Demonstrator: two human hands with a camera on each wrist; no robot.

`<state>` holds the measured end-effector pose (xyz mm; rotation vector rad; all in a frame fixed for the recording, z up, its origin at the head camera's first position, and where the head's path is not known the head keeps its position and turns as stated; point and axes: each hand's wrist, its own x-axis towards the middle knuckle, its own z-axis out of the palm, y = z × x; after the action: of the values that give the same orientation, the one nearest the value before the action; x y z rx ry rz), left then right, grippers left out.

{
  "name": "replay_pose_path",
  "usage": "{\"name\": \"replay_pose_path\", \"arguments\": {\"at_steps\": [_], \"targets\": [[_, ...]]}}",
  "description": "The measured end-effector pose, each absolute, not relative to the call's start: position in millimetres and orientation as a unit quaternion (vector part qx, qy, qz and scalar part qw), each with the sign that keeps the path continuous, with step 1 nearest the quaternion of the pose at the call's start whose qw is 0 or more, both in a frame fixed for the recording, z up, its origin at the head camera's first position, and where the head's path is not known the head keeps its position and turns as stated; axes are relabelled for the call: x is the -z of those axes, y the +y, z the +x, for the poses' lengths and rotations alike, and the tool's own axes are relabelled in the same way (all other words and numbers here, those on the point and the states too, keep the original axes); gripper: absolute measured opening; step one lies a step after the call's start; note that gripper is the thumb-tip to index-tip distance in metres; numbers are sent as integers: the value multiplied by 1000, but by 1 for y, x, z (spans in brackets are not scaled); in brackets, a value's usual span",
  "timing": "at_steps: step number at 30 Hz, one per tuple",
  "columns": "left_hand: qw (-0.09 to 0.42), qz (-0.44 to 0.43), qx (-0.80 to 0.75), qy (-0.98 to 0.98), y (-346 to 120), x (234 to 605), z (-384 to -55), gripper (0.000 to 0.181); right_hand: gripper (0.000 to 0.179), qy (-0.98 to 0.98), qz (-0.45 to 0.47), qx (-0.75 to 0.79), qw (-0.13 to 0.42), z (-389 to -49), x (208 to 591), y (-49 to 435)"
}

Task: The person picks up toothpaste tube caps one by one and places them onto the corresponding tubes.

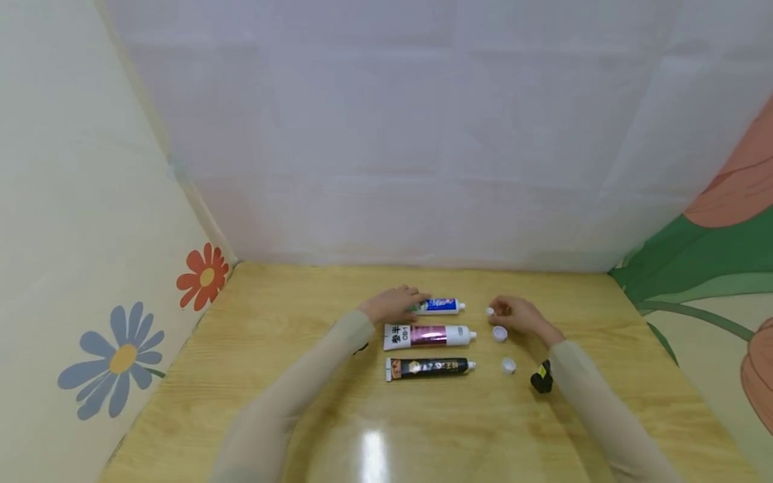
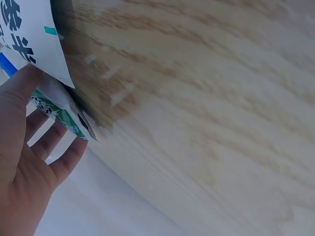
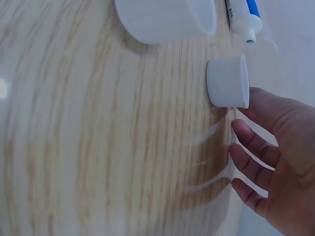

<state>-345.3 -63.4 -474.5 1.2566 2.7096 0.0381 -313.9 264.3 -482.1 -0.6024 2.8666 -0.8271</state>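
Three toothpaste tubes lie in a row, uncapped nozzles toward the right. My left hand (image 1: pixel 395 305) holds the crimped end of the far blue-and-green toothpaste tube (image 1: pixel 439 306), its thumb on the near side and the fingers along the other edge. Nearer lie the white-and-pink toothpaste tube (image 1: pixel 425 335) and the black toothpaste tube (image 1: pixel 429 367). My right hand (image 3: pixel 290 157) is at the small white cap (image 3: pixel 227 82), which stands on the table. The thumb reaches behind this cap; the other visible fingers are loosely bent beside it, holding nothing.
A larger white cap (image 1: pixel 500 333) stands by the pink tube's nozzle, and another white cap (image 1: pixel 509 365) by the black tube's. The wooden table (image 1: pixel 459 429) meets a pale back wall (image 1: pixel 386 221) and flower-patterned side walls.
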Motion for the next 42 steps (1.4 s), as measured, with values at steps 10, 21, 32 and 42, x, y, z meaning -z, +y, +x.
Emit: {"name": "replay_pose_path", "arguments": {"at_steps": [10, 21, 32, 42], "targets": [[95, 401, -13, 911, -58, 472, -347, 64, 22, 942, -190, 270, 60, -315, 479, 264], [109, 371, -30, 922, -58, 478, -345, 57, 20, 935, -199, 291, 50, -312, 482, 262], [71, 360, -55, 928, -65, 486, -344, 54, 13, 924, -187, 333, 28, -312, 476, 263], [70, 337, -124, 931, -71, 478, -340, 54, 11, 907, -186, 378, -10, -315, 472, 258]]}}
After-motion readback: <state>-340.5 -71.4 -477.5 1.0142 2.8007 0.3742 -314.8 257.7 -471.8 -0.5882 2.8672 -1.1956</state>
